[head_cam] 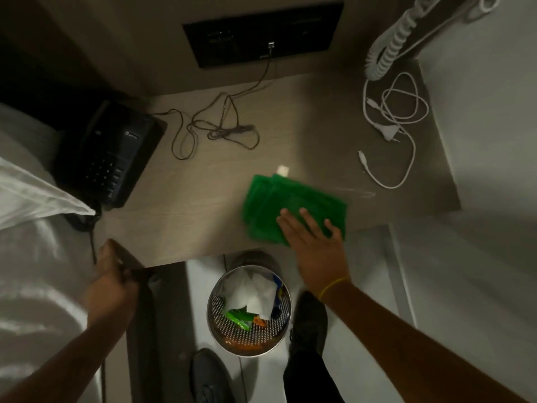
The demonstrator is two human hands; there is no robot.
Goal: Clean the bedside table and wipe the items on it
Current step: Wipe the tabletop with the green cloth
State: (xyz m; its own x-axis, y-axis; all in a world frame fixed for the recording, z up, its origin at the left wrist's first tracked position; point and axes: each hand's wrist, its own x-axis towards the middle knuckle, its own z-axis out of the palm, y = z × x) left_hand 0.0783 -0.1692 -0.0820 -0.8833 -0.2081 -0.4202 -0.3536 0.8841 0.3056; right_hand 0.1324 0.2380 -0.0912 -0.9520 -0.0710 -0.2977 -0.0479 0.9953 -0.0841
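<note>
A folded green cloth (293, 199) lies flat on the wooden bedside table (203, 193), near its front edge. My right hand (313, 251) presses on the cloth's near part with fingers spread flat. My left hand (112, 274) is closed around the table's front left corner. A black desk phone (110, 152) sits at the table's left side. A thin dark cable (215, 126) lies tangled at the back middle. A white charger cable with plug (392, 129) is coiled at the right. A small white scrap (282, 170) lies just beyond the cloth.
A perforated metal waste bin (248, 312) with paper and wrappers stands on the floor below the table's edge, between my shoes. White bedding (35, 257) is at the left. A black socket panel (261, 36) is on the wall behind. A white coiled cord (389, 48) hangs at the back right.
</note>
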